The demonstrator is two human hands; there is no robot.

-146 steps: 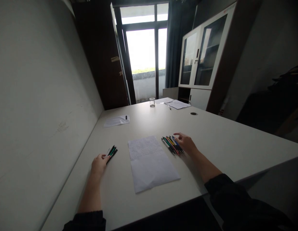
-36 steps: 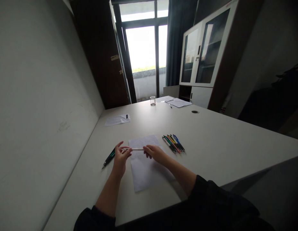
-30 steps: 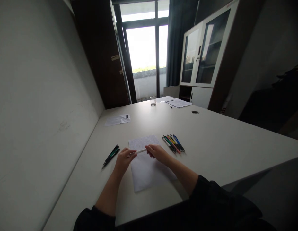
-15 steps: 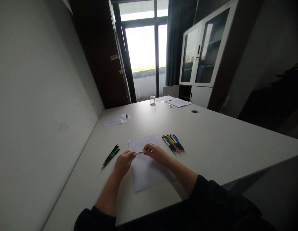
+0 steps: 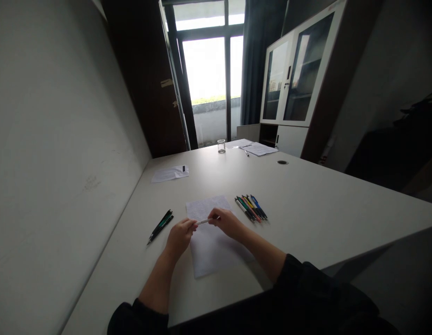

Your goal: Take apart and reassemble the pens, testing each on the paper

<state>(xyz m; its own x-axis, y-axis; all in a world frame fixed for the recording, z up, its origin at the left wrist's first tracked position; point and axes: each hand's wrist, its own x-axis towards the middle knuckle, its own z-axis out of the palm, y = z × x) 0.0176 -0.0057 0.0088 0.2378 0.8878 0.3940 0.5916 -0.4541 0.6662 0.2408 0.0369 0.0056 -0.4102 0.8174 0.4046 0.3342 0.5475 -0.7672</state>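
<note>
A slim white pen-like stick (image 5: 202,222) spans the gap between my two hands, above a paper sheet (image 5: 216,256) with writing on its upper part. My left hand (image 5: 181,236) pinches its left end, and my right hand (image 5: 226,222) has closed fingers on its right end. To the right of the sheet lies a row of several coloured pens (image 5: 251,208). Left of my left hand, a few dark and green pens (image 5: 160,227) rest close together on the white table (image 5: 307,209).
A paper with a small black item (image 5: 170,173) lies at the table's back left. Toward the far edge are a clear glass (image 5: 221,146), more papers (image 5: 258,149) and a pen (image 5: 246,153). A round hole (image 5: 282,162) is at the back right. A wall borders the left side.
</note>
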